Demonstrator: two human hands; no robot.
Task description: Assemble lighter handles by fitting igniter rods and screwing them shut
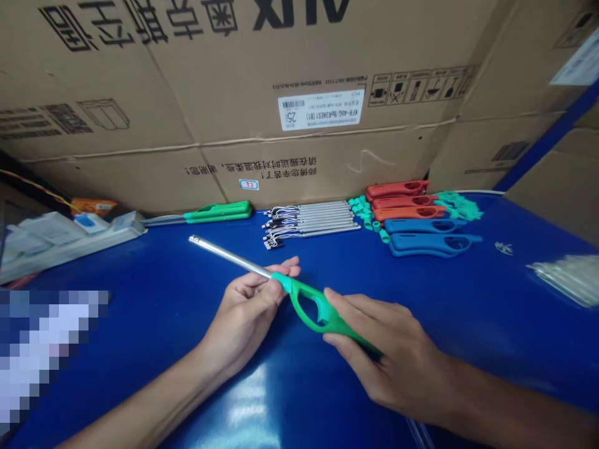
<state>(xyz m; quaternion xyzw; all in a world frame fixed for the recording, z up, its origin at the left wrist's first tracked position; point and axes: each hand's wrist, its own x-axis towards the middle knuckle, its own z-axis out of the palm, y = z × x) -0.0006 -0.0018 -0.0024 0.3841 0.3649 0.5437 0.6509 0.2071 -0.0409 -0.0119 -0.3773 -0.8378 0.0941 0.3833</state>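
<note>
A green long-nosed gas lighter [306, 310] with a silver metal tube and a teal collar and trigger is held between my two hands, tilted with its tube toward the upper left. My left hand [250, 308] pinches it at the teal collar, where tube and handle meet. Around the rear of the green handle, my right hand [390, 352] is closed, hiding the handle's end. Beyond the hands lie several silver metal tubes [327, 218] with wires, small teal collars [362, 209], red handle shells [397, 188] and blue handle shells [423, 244].
Green lighters [219, 212] lie beside a white power strip [121, 224] at the left. A pile of teal triggers [461, 206] sits behind the blue shells. Clear plastic pieces [571, 277] lie at the right. A cardboard wall [234, 106] closes off the blue table's [187, 399] back.
</note>
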